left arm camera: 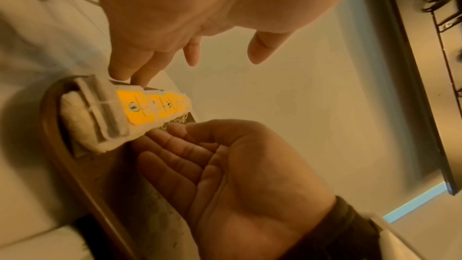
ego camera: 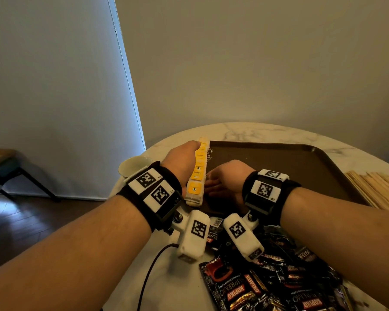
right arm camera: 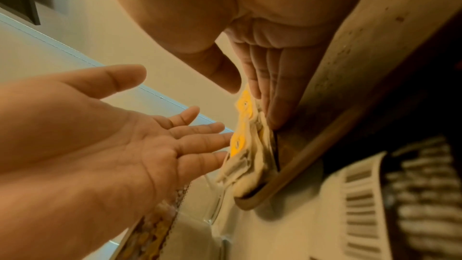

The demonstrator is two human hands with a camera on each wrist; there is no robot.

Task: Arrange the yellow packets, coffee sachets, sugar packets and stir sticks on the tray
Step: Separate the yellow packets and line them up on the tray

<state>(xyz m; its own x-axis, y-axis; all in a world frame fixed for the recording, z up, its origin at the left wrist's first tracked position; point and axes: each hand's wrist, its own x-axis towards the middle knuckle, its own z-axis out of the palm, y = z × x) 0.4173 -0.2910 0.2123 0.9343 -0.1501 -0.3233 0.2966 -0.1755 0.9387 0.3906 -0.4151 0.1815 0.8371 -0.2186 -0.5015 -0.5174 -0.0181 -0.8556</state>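
A row of yellow-tagged packets (ego camera: 197,173) stands on edge along the left side of the brown tray (ego camera: 290,167). My left hand (ego camera: 183,157) lies flat against the row's outer side, its straight fingers (left arm camera: 130,72) touching the packets (left arm camera: 150,110). On the tray side my right hand (ego camera: 221,182) is flat too, with its fingers (right arm camera: 275,102) against the packets (right arm camera: 241,137). Neither hand grips anything. Dark coffee sachets (ego camera: 270,281) are heaped on the table near me. Wooden stir sticks (ego camera: 377,189) lie right of the tray.
A white cup (ego camera: 134,166) stands left of my left wrist on the round marble table (ego camera: 256,131). A dark cable (ego camera: 151,270) runs over the table's near left edge. Most of the tray floor right of the packets is bare. A wall stands behind the table.
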